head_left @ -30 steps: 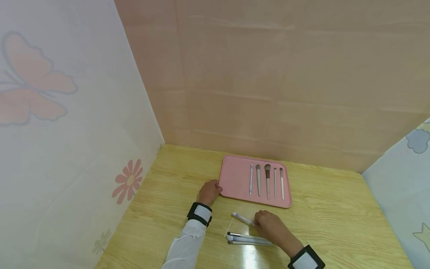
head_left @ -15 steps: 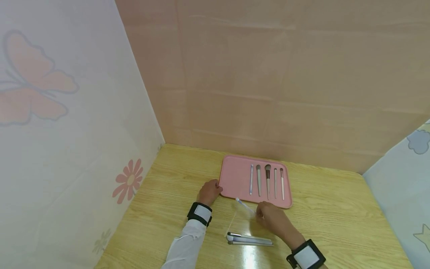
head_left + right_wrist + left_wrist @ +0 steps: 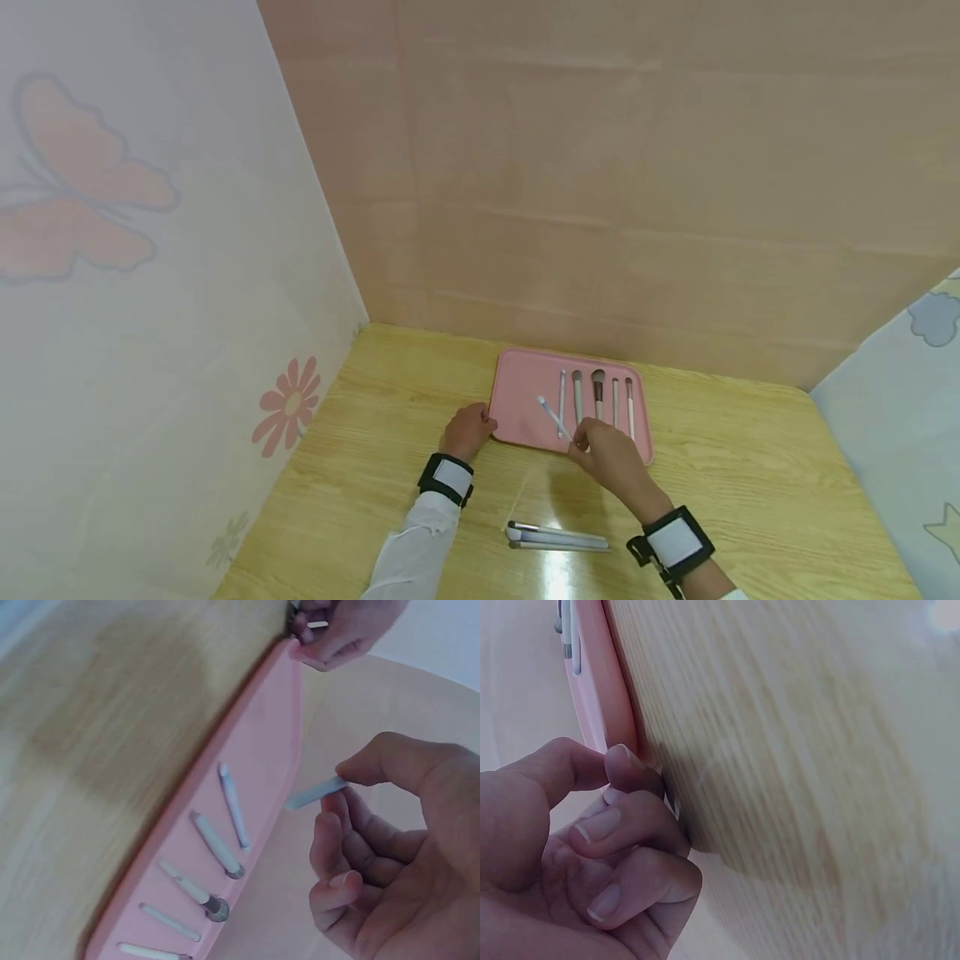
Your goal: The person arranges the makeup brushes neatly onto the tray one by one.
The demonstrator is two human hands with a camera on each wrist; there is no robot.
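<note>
The right hand (image 3: 611, 457) pinches a slim pale brush (image 3: 552, 415) near one end between thumb and fingertips, while the other end points to between ten and eleven o'clock in the head view. That pinch looks light, which should suit so thin a handle; a firmer squeeze could make it roll. The brush hangs over the near part of the pink tray (image 3: 517, 404), crossing in front of the leftmost brush of the row (image 3: 562, 387). The right wrist view shows it apart from that row, so it seems sensible to carry it towards nine o'clock before lowering, lest it knock its neighbour.

Turning the wrist until the free end points to twelve o'clock would likely bring it parallel with the five brushes lying on the tray's three-o'clock side. The bare stretch on the nine-o'clock side looks wide enough; matching the spacing between the others would keep things tidy.

At the tray's corner, between eight and nine o'clock, the left hand (image 3: 467, 431) pinches the rim, fingers curled, which probably steadies the tray best if kept gentle. Nearer the person, at about seven o'clock from the right hand, loose brushes (image 3: 558, 538) lie close together on the wooden table (image 3: 408, 387).
</note>
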